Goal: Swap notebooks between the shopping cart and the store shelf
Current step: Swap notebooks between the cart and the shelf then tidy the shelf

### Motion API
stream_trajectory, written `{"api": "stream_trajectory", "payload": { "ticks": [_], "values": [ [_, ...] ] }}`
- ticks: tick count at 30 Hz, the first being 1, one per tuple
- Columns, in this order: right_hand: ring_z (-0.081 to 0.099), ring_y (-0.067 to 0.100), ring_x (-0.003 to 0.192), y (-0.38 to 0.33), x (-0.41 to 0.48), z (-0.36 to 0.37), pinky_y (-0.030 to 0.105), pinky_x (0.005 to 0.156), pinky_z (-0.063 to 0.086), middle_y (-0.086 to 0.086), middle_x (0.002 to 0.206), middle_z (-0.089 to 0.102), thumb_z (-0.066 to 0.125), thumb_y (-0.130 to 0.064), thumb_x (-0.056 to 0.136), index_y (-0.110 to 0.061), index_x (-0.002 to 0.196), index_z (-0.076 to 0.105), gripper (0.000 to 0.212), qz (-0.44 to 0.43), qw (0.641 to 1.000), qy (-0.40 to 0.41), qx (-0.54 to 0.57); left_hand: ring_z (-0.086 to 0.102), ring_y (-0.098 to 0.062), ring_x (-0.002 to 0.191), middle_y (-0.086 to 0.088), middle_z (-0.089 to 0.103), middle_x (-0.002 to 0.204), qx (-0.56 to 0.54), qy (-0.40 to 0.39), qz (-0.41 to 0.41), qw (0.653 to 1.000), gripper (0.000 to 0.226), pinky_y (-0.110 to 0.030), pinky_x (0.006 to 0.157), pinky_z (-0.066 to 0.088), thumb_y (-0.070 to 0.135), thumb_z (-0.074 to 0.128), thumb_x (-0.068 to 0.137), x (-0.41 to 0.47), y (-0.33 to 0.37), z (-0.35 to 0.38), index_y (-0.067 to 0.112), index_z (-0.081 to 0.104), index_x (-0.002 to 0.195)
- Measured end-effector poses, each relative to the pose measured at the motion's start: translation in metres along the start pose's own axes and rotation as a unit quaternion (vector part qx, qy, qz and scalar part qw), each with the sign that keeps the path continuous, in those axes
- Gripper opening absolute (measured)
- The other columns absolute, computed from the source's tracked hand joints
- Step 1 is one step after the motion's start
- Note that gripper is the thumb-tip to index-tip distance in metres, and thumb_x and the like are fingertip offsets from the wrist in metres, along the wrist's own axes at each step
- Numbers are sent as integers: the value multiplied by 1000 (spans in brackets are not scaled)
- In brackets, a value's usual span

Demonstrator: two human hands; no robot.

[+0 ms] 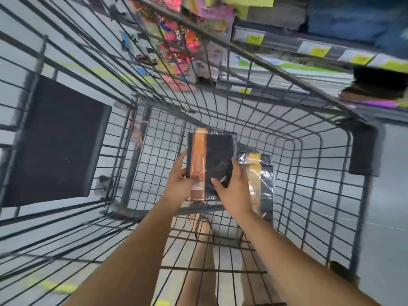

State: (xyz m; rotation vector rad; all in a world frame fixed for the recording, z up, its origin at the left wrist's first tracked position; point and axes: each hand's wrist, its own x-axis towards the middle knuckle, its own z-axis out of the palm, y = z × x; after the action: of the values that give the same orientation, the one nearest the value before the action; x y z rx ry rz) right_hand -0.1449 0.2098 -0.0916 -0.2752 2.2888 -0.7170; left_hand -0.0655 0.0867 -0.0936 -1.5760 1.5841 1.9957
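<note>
Black and plastic-wrapped, with an orange band down its left part, the notebook (pixel 212 161) is held by both hands inside the shopping cart (pixel 309 155). The left hand (pixel 177 184) pinches the notebook's left edge, thumb on the orange band and fingers behind. The right hand (pixel 231 184) clasps its lower right corner, thumb lying across the black cover. Just right of the held notebook, partly behind the right hand, two more wrapped notebooks (pixel 262 182) with yellow bands lie stacked on the cart's wire floor. Beyond the cart's far right rim stands the store shelf (pixel 287 40), its edge lined with yellow price tags (pixel 320 50); its blurred goods cannot be told apart.
</note>
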Motion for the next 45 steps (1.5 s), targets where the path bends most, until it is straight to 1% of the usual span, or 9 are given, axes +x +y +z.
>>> {"api": "stream_trajectory", "payload": {
  "ticks": [6, 10, 14, 19, 24, 28, 32, 37, 45],
  "values": [
    [69, 16, 96, -9, -1, -12, 38, 87, 55, -3, 104, 72, 75, -4, 78, -22, 121, 56, 50, 161, 933, -15, 321, 68, -16, 91, -5, 71, 100, -34, -28, -23, 999, 78, -21, 66, 52, 1, 72, 81, -4, 13, -14, 48, 43, 135],
    [66, 14, 96, 0, -3, -28, 28, 82, 50, -3, 107, 70, 73, -1, 80, -37, 103, 53, 47, 147, 935, 26, 321, 60, -13, 102, -6, 62, 121, 32, 75, 5, 997, 65, -26, 84, 45, 16, 73, 83, 8, 12, 0, 28, 46, 141],
    [66, 17, 98, 21, -2, -45, 24, 77, 48, 2, 110, 69, 72, -1, 81, -27, 120, 50, 52, 151, 932, 54, 325, 46, -29, 129, -12, 47, 140, 214, 127, 28, 968, 83, -41, 104, 41, 31, 75, 81, 26, -8, 13, 21, 31, 150],
    [63, 22, 109, 43, 1, -48, 45, 98, 50, 3, 122, 65, 75, -3, 78, -21, 133, 49, 63, 168, 932, 79, 310, 54, -27, 116, -6, 55, 123, 293, 100, 43, 950, 90, -43, 94, 51, 37, 80, 74, 32, -22, 46, 21, 30, 147],
    [57, -5, 80, 50, -1, -55, 14, 75, 47, -17, 96, 60, 69, 2, 83, -27, 125, 47, 55, 147, 939, 86, 300, 47, -37, 124, -13, 48, 138, 321, 167, 17, 932, 99, -51, 99, 45, 36, 82, 71, 34, -20, 57, 21, 25, 150],
    [65, 13, 101, 50, -4, -51, 41, 98, 50, -6, 110, 68, 73, -3, 80, -25, 132, 47, 62, 149, 945, 88, 278, 57, -34, 115, -6, 60, 126, 265, 172, 7, 949, 105, -53, 92, 51, 33, 87, 64, 42, -23, 45, 28, 24, 148],
    [59, 18, 119, 45, -14, -50, 45, 103, 47, 0, 132, 60, 75, 0, 77, -42, 137, 40, 81, 144, 934, 90, 316, 64, -17, 84, 5, 69, 100, 182, 142, 13, 973, 80, -33, 75, 56, 20, 82, 73, 21, -11, 43, 23, 40, 141],
    [54, 14, 125, 33, -32, -63, 42, 105, 45, -4, 139, 55, 75, -3, 77, -67, 120, 41, 84, 129, 935, 65, 324, 63, -18, 82, -4, 67, 109, 161, 123, 30, 979, 65, -30, 68, 55, 10, 69, 86, -13, -2, 32, 25, 41, 142],
    [65, 8, 106, 2, -78, -118, 31, 91, 53, -7, 124, 65, 72, -3, 80, -39, 140, 38, 78, 39, 958, 25, 284, 61, -24, 81, -6, 67, 110, 181, 197, 91, 959, 66, -32, 68, 49, 8, 60, 91, -101, 34, 17, 30, 32, 147]
  ]
}}
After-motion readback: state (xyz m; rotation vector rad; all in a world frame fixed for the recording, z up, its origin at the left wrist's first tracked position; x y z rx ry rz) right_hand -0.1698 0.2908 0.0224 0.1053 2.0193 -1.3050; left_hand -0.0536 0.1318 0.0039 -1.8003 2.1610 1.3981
